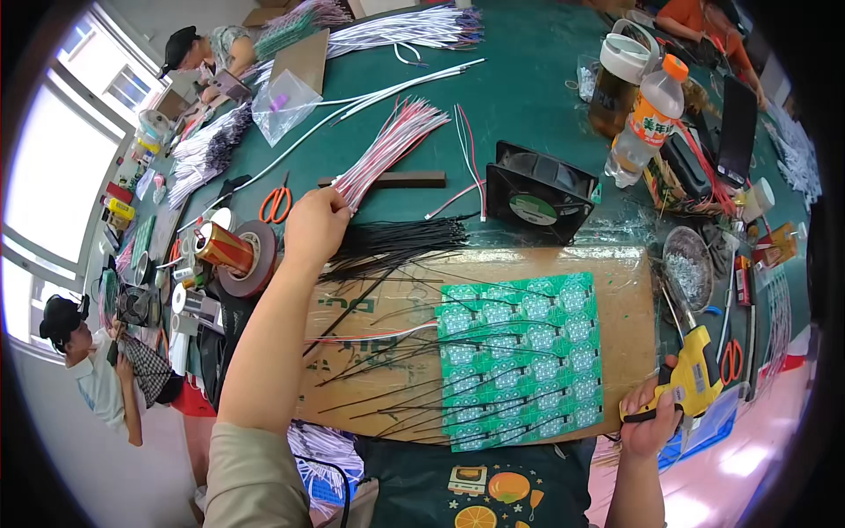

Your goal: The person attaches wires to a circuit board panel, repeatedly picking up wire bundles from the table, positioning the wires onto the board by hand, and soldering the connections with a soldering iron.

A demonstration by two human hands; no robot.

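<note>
My left hand (pixel 314 227) reaches across the table with its fingers pinched at the near end of a bundle of red and white wires (pixel 392 145). In my right hand (pixel 651 415) is a yellow soldering gun (pixel 692 378), its metal tip pointing up and away over the right edge of a cardboard sheet (pixel 374 387). On that cardboard lies a green panel of circuit boards (pixel 541 352) with rounded units in rows. Black cable ties or thin black wires stretch across the panel, and a red and white wire (pixel 378 336) runs out from its left side.
Beyond the cardboard lie a black wire bundle (pixel 414 238) and a black fan (pixel 541 189). Orange-handled scissors (pixel 277 204) and a solder spool (pixel 255 260) sit at left. Bottles (pixel 647 123) and a metal dish (pixel 688 264) stand at right. Other people work around the table.
</note>
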